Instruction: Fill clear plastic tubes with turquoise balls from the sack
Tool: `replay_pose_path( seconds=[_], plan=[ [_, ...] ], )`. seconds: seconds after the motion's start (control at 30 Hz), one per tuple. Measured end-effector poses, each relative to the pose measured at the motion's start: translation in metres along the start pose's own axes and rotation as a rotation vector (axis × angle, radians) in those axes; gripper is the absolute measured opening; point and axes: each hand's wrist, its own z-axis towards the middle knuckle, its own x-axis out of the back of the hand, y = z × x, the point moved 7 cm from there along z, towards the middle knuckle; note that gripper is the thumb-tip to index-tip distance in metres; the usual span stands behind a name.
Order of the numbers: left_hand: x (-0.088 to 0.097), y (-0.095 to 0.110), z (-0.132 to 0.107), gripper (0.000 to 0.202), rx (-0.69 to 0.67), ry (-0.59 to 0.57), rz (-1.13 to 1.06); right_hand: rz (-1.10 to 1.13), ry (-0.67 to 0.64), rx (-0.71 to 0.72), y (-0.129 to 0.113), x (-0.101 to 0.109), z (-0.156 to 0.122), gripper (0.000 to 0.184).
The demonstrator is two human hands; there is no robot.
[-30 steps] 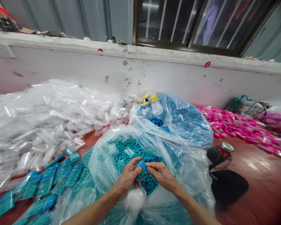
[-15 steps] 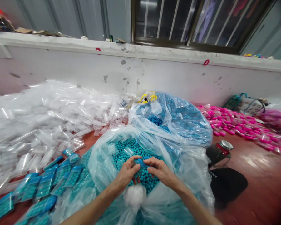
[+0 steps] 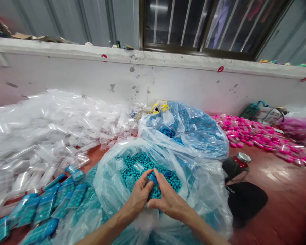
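A clear plastic bag of teal beads (image 3: 140, 158) stands with its mouth open in front of me. Over it my left hand (image 3: 139, 192) pinches a small clear container with a blue lid (image 3: 152, 179), thumb on the near side. My right hand (image 3: 168, 197) curves around the container's other side, its straight fingertips at the lid and its thumb spread below. The container's lower part is mostly hidden by my hands. Just beyond my right fingers, another blue piece (image 3: 167, 173) lies on the beads. Clear empty cases (image 3: 121, 165) rest among the beads at the left.
Filled containers with blue lids (image 3: 44, 207) lie at the left. A large heap of clear cases (image 3: 40, 136) spreads behind them. A blue-filled bag (image 3: 201, 132) stands behind the bead bag. Pink containers (image 3: 260, 136) and a jar with a metal lid (image 3: 241, 161) are at the right.
My right hand has moved from a pinch at a blue piece to around the container, thumb spread. The blue piece at the right now lies uncovered on the beads. The view has shifted slightly.
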Motion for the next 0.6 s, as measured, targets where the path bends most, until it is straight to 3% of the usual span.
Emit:
replay_pose_path(
  seconds=[0.07,0.2,0.43,0.53,0.6],
  plan=[
    [0.001,0.001,0.0,0.047,-0.013,0.007,-0.031,-0.066,0.008,-0.011,0.001,-0.008,-0.001,0.092],
    [-0.002,0.002,-0.004,0.037,0.019,-0.002,-0.046,-0.162,0.159,0.036,-0.005,-0.013,0.002,0.08],
    [-0.005,-0.001,-0.004,0.024,0.087,0.106,0.002,-0.241,0.312,0.109,-0.003,-0.015,-0.001,0.081],
    [-0.007,-0.003,0.001,0.02,0.064,0.08,0.091,-0.193,0.28,0.078,0.0,-0.017,0.0,0.079],
    [-0.002,-0.001,0.003,0.018,0.047,0.041,0.192,-0.141,0.189,0.056,-0.001,-0.022,0.002,0.078]
  ],
)
